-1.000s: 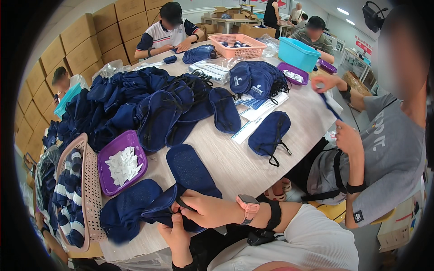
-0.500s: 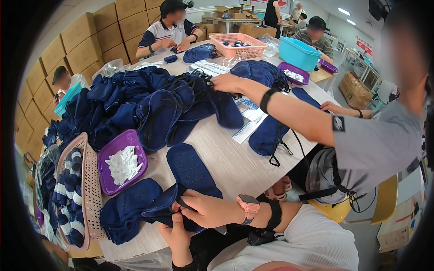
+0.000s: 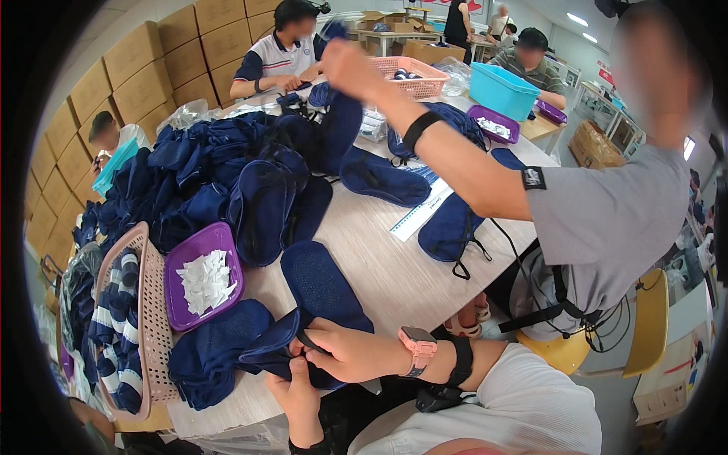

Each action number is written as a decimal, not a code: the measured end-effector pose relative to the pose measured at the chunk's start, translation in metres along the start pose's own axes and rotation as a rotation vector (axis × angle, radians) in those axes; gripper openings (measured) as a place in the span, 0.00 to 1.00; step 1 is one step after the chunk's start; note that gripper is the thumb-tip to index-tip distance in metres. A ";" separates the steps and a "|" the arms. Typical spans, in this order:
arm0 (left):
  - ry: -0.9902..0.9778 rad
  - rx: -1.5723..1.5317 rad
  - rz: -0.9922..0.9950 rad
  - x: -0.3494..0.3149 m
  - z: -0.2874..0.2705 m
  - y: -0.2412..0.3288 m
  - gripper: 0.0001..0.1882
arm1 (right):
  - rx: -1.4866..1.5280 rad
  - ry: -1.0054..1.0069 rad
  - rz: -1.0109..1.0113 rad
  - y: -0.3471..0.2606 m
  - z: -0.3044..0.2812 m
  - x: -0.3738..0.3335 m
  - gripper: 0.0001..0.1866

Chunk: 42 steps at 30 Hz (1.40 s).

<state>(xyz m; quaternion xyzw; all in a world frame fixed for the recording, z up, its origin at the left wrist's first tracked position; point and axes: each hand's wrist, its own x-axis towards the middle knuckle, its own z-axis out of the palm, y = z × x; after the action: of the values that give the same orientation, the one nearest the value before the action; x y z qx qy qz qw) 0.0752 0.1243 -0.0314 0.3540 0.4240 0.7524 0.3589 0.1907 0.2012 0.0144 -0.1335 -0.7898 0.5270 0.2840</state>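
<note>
A navy cloth slipper (image 3: 274,337) with a dark edging is held in front of me by both hands. My right hand (image 3: 322,347), with a pink watch on its wrist, pinches the slipper's dark edging. My left hand (image 3: 296,398) is closed on the slipper from below with its thumb up; its other fingers are largely hidden. Just beyond lies another slipper (image 3: 322,277), dotted sole up. To the left, against the basket, several more folded slippers (image 3: 216,356) are stacked.
A purple tray (image 3: 176,299) of small white slips and a pink basket (image 3: 155,326) of banded navy rolls stand left. A large slipper heap (image 3: 189,167) covers the table's far left. A co-worker's arm (image 3: 462,171) reaches across from the right.
The co-worker on the right has lifted a slipper from the heap, raising the hand up and left; slippers there have shifted. My hands have barely moved.
</note>
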 end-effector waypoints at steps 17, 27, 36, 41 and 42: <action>0.016 0.011 -0.014 0.000 0.000 -0.002 0.17 | -0.010 0.009 -0.030 0.000 -0.001 0.001 0.09; 0.042 0.023 0.017 0.001 0.006 0.002 0.14 | -0.022 -0.013 0.030 -0.002 -0.001 0.000 0.10; -0.015 0.006 -0.001 0.001 -0.001 -0.001 0.16 | 0.003 0.009 -0.029 0.004 0.002 0.001 0.10; 0.007 0.048 0.009 0.000 -0.001 -0.001 0.15 | 0.004 0.019 -0.046 0.001 0.002 0.001 0.08; 0.007 0.048 0.009 0.000 0.000 -0.001 0.15 | 0.000 0.020 -0.057 0.001 0.002 0.001 0.08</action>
<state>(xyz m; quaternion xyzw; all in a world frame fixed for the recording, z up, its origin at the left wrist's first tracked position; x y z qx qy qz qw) 0.0751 0.1249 -0.0322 0.3618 0.4416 0.7447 0.3456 0.1889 0.2006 0.0128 -0.1163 -0.7905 0.5172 0.3067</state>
